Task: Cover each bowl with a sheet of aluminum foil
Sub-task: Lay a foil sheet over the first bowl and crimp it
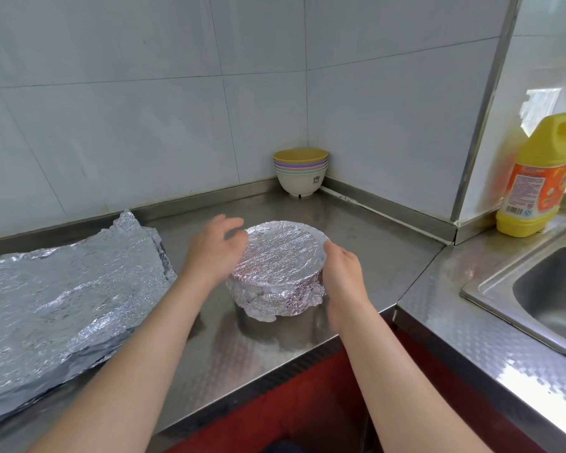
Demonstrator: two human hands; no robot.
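Hiding the bowl entirely, foil point(280, 256) wraps it.

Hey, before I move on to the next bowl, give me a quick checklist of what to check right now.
1. Top of the foil-covered bowl fully covered: ok.
2. Foil folded down all round: cannot tell, far side hidden.
3. Left hand and right hand clear of it: not ok, both at its sides.
4. Spare foil sheets on the left: ok, a pile lies there.
5. Next bowl available: ok, stack of bowls stands in the corner.
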